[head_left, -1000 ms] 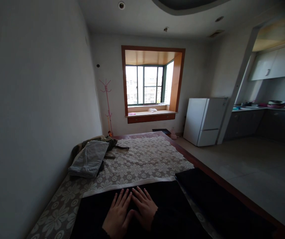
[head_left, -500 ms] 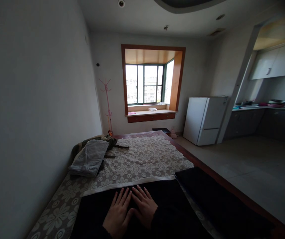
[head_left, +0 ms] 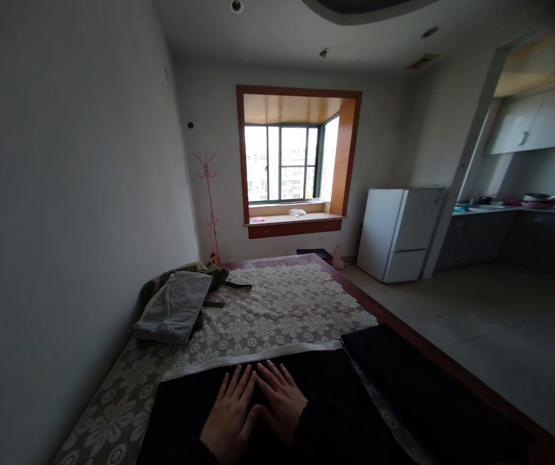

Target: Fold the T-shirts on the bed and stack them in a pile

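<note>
Both hands lie palm down on a black cloth (head_left: 180, 407) that has a white band along its far edge. My left hand (head_left: 231, 410) rests flat with its fingers stretched forward. Close beside it, my right hand (head_left: 282, 400) is also flat, its fingertips angled toward the left hand and the thumbs nearly meeting. Neither hand grips anything. To the right of the hands lies a second dark piece of cloth (head_left: 403, 368), partly along the table edge. What kind of garment or fabric the black cloths are, I cannot tell.
A floral lace cover (head_left: 282, 297) spreads over the reddish-brown table (head_left: 359, 294). Folded grey cloth (head_left: 175, 307) and a camouflage bag-like item (head_left: 216, 274) lie at the left by the wall. Farther off stand a pink coat rack (head_left: 209, 194) and a white fridge (head_left: 386, 226).
</note>
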### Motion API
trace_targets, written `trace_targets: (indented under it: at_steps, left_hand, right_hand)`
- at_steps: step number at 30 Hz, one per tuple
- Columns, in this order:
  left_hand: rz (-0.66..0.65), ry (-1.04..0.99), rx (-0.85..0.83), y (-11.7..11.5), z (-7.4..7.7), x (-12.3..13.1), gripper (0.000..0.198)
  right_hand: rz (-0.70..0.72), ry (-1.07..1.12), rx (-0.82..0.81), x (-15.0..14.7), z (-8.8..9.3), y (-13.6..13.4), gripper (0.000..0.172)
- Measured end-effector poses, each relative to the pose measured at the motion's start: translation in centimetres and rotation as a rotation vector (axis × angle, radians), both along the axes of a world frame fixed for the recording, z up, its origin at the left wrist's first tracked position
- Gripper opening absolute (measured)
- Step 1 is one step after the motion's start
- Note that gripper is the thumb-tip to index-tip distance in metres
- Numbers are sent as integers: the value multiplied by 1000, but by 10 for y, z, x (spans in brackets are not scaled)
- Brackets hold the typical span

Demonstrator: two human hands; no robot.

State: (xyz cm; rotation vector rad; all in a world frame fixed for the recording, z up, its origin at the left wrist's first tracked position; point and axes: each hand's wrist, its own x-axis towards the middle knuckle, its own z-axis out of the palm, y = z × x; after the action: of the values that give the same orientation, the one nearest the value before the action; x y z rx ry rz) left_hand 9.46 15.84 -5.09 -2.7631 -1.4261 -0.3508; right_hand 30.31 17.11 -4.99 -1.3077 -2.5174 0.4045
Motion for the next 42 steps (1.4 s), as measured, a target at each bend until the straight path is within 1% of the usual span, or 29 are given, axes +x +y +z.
trace_targets:
  at_steps: [10, 16, 23, 31, 37, 42]
  left_hand:
    - [6, 4, -36, 0, 3, 1, 59]
    - [-9, -10, 1, 2, -3, -1, 60]
    - [-20, -26, 63, 4, -9, -3, 62]
    - [-9, -7, 24, 3, -7, -3, 62]
    - [-17, -20, 48, 3, -7, -3, 63]
    - [-12, -48, 38, 2, -6, -2, 68]
  right_hand:
    - [-7, 1, 3, 0, 0, 0, 64]
    - [-19, -26, 3, -1, -3, 1, 63]
    - [-35, -29, -34, -4, 2, 0, 66]
    - [-29, -32, -39, -3, 2, 0, 67]
    - [-27, -28, -13, -3, 1, -1, 68]
    - [-27, -34, -16, -3, 2, -1, 67]
